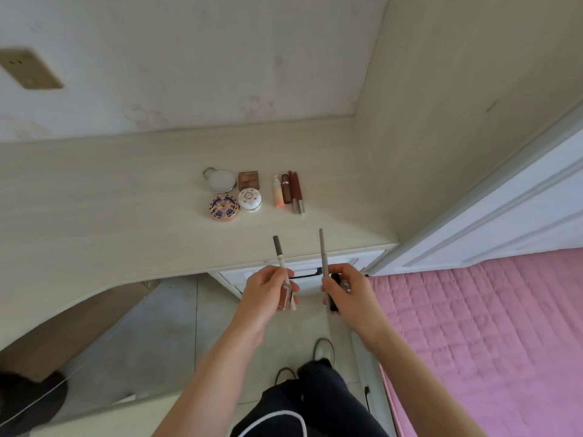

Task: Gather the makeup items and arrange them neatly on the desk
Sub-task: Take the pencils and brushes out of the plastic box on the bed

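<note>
My left hand (268,290) grips a white pencil with a brown cap (279,250) together with a small pinkish-brown tube (285,298). My right hand (348,291) holds a slim grey pencil (322,247) and a dark tube (333,294). Both hands hover over the desk's front edge. Farther back on the desk (126,197) lie a white round compact (220,180), a brown square palette (249,179), a blue-patterned round compact (223,208), a white floral jar (250,199) and a row of several lipstick tubes (288,192) side by side.
A white drawer unit (303,272) sits under the desk edge below my hands. A bed with a pink quilt (489,335) fills the right side. Walls close the desk at the back and right. My dark trousers and a shoe (323,350) show on the tiled floor.
</note>
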`<control>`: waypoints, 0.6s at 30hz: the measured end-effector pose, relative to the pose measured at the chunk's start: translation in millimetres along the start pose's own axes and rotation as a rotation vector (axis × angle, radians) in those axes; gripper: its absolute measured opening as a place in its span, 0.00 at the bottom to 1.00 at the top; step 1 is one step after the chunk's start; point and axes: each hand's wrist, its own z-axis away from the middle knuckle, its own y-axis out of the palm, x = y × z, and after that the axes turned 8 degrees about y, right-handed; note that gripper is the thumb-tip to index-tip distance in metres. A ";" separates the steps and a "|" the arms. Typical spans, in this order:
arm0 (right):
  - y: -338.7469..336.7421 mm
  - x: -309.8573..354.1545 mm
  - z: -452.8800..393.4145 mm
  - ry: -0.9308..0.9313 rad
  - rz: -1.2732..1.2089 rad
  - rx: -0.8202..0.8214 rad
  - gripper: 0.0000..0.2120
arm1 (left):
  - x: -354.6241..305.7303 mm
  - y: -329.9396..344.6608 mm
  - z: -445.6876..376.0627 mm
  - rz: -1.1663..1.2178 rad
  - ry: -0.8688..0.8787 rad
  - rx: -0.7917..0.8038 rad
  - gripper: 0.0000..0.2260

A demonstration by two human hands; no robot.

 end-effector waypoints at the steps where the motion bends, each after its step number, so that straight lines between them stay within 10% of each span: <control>1: -2.2 5.8 -8.1 -0.005 0.002 -0.009 0.05 | -3.9 2.8 -7.8 0.006 -0.013 0.003 0.08; 18: -67.5 41.9 -190.6 0.149 0.194 -0.041 0.07 | -52.9 104.6 -161.8 -0.078 -0.175 0.009 0.05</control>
